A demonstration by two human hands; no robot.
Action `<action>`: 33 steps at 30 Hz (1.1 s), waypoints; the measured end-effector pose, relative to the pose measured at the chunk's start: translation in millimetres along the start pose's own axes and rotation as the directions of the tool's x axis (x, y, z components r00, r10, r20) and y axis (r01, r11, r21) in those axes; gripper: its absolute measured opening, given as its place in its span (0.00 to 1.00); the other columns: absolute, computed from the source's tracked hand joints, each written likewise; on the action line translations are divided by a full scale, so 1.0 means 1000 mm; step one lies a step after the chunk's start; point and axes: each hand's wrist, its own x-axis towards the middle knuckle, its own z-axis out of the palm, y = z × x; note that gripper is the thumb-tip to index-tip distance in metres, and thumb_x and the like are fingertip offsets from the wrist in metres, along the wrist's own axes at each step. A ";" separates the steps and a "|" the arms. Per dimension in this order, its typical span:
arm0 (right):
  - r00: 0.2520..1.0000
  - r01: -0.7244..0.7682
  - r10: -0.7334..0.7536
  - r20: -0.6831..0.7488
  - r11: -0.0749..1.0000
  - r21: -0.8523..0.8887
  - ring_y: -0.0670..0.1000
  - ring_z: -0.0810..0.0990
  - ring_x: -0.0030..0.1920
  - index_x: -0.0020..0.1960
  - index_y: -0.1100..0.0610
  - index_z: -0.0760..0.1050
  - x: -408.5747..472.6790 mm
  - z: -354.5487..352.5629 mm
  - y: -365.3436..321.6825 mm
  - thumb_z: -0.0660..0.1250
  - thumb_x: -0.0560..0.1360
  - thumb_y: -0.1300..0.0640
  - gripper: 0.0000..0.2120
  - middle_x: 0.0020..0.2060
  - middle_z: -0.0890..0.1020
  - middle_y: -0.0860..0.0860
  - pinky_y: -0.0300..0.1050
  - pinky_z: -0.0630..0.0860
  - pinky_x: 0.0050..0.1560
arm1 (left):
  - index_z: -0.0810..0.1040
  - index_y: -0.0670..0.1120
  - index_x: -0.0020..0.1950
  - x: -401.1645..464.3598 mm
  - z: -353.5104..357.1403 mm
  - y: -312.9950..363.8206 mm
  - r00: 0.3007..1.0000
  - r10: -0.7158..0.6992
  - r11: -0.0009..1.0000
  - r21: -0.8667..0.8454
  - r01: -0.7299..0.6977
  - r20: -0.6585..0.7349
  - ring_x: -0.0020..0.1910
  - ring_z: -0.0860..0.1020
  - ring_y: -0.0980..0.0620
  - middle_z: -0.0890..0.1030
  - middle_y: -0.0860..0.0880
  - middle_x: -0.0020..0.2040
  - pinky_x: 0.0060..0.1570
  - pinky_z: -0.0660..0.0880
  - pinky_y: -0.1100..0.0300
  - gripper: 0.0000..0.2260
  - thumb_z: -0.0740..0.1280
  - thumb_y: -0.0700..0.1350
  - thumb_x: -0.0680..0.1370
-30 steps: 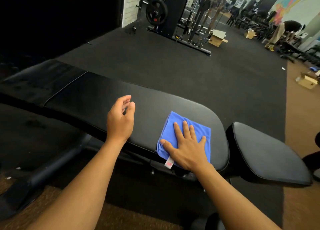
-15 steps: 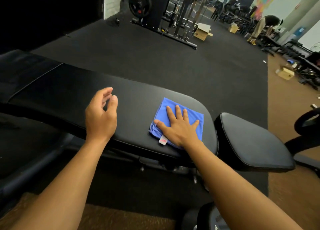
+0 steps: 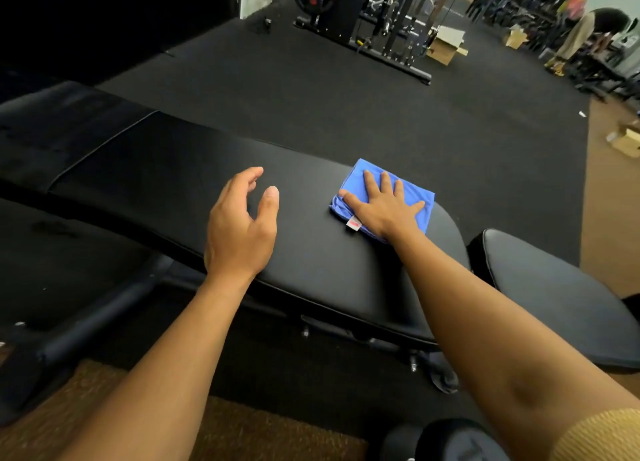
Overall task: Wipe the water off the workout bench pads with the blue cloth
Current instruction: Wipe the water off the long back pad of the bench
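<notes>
The right hand point(image 3: 384, 207) presses flat, fingers spread, on the cloth point(image 3: 420, 197) at the long pad's point(image 3: 311, 270) far right end. The left hand point(image 3: 239, 225) hovers, loosely curled, holding nothing. A flat palm may let the cloth bunch or slip off the edge, missing the seat pad point(image 3: 554, 297).

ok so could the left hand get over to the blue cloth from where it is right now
Probably yes. The left hand hovers open over the long bench pad, and only bare pad lies between it and the blue cloth. The right hand already presses flat on it.
</notes>
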 end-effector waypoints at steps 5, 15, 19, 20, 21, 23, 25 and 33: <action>1.000 0.026 -0.026 0.005 1.000 0.009 0.55 0.40 0.81 0.81 0.41 0.46 -0.024 0.005 -0.001 0.45 0.71 0.20 0.45 0.82 0.42 0.47 0.77 0.39 0.70 | 0.76 0.50 0.70 -0.002 -0.002 0.001 1.000 0.016 0.999 0.037 -0.017 0.014 0.66 0.76 0.57 0.78 0.53 0.67 0.62 0.73 0.57 0.19 0.63 0.53 0.80; 0.990 0.133 -0.133 0.047 0.991 -0.003 0.52 0.35 0.80 0.81 0.40 0.41 -0.133 0.016 0.006 0.44 0.70 0.21 0.45 0.81 0.38 0.46 0.74 0.38 0.73 | 0.76 0.49 0.69 -0.004 -0.004 0.004 0.998 0.038 0.998 0.055 -0.040 0.041 0.65 0.75 0.55 0.78 0.52 0.66 0.59 0.72 0.58 0.16 0.65 0.49 0.81; 0.986 0.166 -0.166 0.014 0.986 -0.029 0.52 0.35 0.80 0.81 0.39 0.40 -0.167 0.022 0.014 0.43 0.74 0.24 0.40 0.81 0.38 0.46 0.72 0.39 0.74 | 0.78 0.47 0.67 -0.009 -0.007 0.005 0.992 0.124 0.992 0.013 -0.125 0.031 0.63 0.77 0.56 0.79 0.52 0.64 0.61 0.71 0.65 0.18 0.65 0.48 0.78; 0.985 0.174 -0.174 -0.001 0.984 -0.032 0.52 0.35 0.80 0.81 0.39 0.40 -0.174 0.025 0.016 0.43 0.75 0.25 0.39 0.81 0.38 0.46 0.72 0.40 0.74 | 0.78 0.46 0.67 -0.012 -0.007 0.006 0.989 0.144 0.990 0.008 -0.144 0.024 0.62 0.77 0.56 0.79 0.51 0.63 0.61 0.71 0.67 0.18 0.66 0.47 0.78; 0.983 0.181 -0.182 -0.017 0.983 -0.037 0.52 0.35 0.80 0.81 0.40 0.40 -0.180 0.027 0.018 0.43 0.76 0.26 0.38 0.81 0.38 0.47 0.72 0.40 0.74 | 0.79 0.45 0.66 -0.016 -0.006 0.008 0.988 0.156 0.988 0.000 -0.156 0.015 0.62 0.77 0.56 0.79 0.51 0.62 0.61 0.71 0.67 0.17 0.66 0.47 0.78; 0.980 0.194 -0.196 -0.041 0.980 -0.050 0.53 0.35 0.80 0.81 0.40 0.40 -0.192 0.032 0.021 0.43 0.76 0.26 0.38 0.81 0.38 0.47 0.71 0.40 0.74 | 0.79 0.45 0.65 -0.027 -0.002 0.015 0.984 0.180 0.983 -0.025 -0.180 0.006 0.59 0.78 0.56 0.80 0.51 0.61 0.59 0.72 0.67 0.16 0.66 0.45 0.78; 0.977 0.207 -0.209 -0.046 0.977 -0.052 0.53 0.35 0.80 0.81 0.40 0.40 -0.199 0.034 0.024 0.43 0.76 0.26 0.39 0.81 0.37 0.47 0.70 0.39 0.75 | 0.80 0.44 0.63 -0.041 0.006 0.024 0.974 0.226 0.973 -0.042 -0.225 0.022 0.55 0.79 0.55 0.80 0.50 0.59 0.55 0.72 0.67 0.15 0.66 0.42 0.77; 0.993 0.109 -0.105 -0.048 0.990 0.087 0.51 0.38 0.81 0.81 0.41 0.44 -0.183 0.029 0.022 0.37 0.75 0.30 0.37 0.82 0.43 0.44 0.71 0.35 0.74 | 0.83 0.45 0.58 -0.093 0.042 0.042 0.928 0.284 0.959 -0.061 -0.277 0.242 0.51 0.81 0.56 0.83 0.52 0.54 0.54 0.78 0.61 0.12 0.65 0.41 0.77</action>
